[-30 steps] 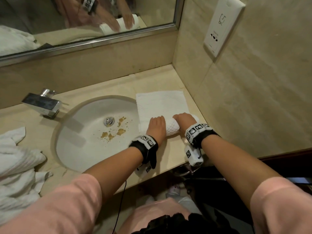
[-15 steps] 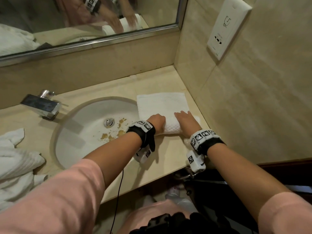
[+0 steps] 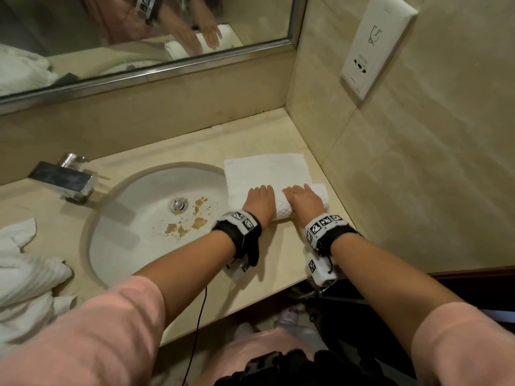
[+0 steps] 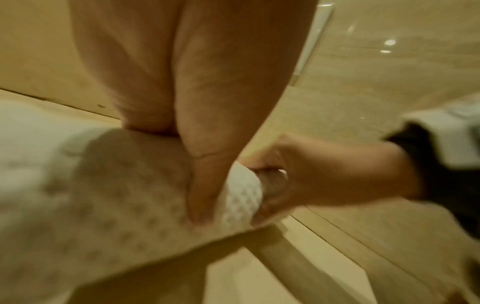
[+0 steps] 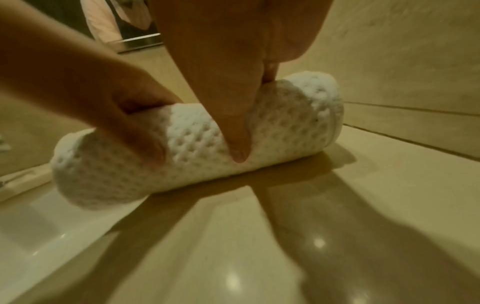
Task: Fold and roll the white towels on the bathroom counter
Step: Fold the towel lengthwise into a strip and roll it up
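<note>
While both hands sit on the roll, I judge the step in hand to be the rolling of one white towel (image 3: 267,174), roughly half done: the near part is wound into a waffle-textured cylinder and the far part lies flat on the bench (image 3: 178,140), between the sink (image 3: 133,218) and the side wall.

My left hand (image 3: 259,200) rests on the left part of the roll, fingers laid forward over its top; the left wrist view is blurred, but it shows the thumb pressed into the cloth on the near side. My right hand (image 3: 305,201) lies on the right part, fingers extended over the crown and thumb pointing down the near face, as the right wrist view shows. Neither hand clenches the cloth; both press with fairly straight fingers.

For the next move I would push both palms evenly away from me, so the roll takes up the flat tail without skewing; its right end already stands slightly proud of the flat edge, so I would watch that it does not telescope.

Counting: one towel being rolled, one heap of loose white towels (image 3: 25,274) at the left of the bench, how many in it I cannot tell; one tap (image 3: 64,179); one wall socket plate (image 3: 373,48); one mirror (image 3: 83,37).
</note>
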